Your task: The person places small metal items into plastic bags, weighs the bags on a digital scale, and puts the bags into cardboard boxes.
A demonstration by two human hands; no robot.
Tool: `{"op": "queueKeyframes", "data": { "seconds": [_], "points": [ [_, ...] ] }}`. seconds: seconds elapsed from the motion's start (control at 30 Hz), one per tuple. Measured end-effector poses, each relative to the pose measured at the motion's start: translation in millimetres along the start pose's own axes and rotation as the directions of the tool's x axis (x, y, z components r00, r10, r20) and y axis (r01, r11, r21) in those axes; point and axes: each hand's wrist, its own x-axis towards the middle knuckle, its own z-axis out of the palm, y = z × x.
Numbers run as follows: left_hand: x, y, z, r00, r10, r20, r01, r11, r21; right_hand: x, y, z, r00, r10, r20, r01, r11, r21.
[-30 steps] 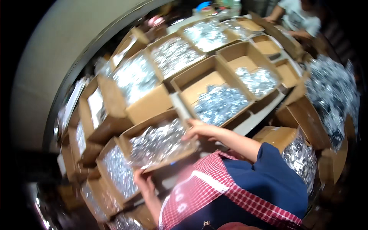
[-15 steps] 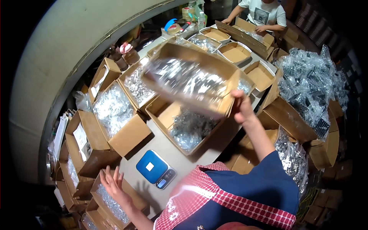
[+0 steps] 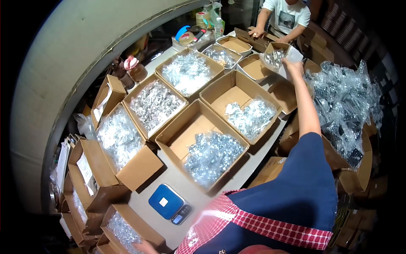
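Reaching far to the right, my right hand [image 3: 293,67] grips the near end of a small cardboard tray [image 3: 288,73] with a white outer side. Shiny metal parts [image 3: 275,58] lie inside it. The tray is held above other open trays. At the lower left, my left hand [image 3: 146,247] is at the edge of a cardboard box, beside small clear bags [image 3: 122,228]; its fingertips are partly hidden among them. Between my arms, a blue-topped digital scale [image 3: 166,201] rests on the table with a small white square on it.
Open boxes of bagged metal parts [image 3: 211,156] fill the table's middle and left. Large bags of dark parts [image 3: 344,106] are heaped at the right. Across the table, a person in a white shirt [image 3: 289,17] handles cardboard. Tape rolls and a bottle [image 3: 218,28] stand at the back.
My right hand has carried the tray of metal parts away from me, toward the far right. My left hand has dropped from above the lower-left box down to its bags.
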Motion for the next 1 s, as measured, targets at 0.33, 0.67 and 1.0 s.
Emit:
{"op": "queueKeyframes", "data": {
  "seconds": [0.33, 0.67, 1.0],
  "points": [
    [-21, 45, -20, 1.000, -0.006, 0.021, 0.002, 0.978, 0.210, 58, -5, 59, 0.909, -0.288, 0.302, 0.374, 0.882, -0.286],
    [-23, 44, -15, 0.997, -0.065, -0.029, 0.068, 0.989, 0.129, 38, -70, 55, 0.802, -0.427, 0.418, 0.570, 0.758, -0.318],
    [-23, 48, -12, 0.995, -0.103, 0.008, 0.101, 0.989, 0.107, 21, -105, 39, 0.562, -0.718, 0.410, 0.819, 0.412, -0.400]
  ]
}}
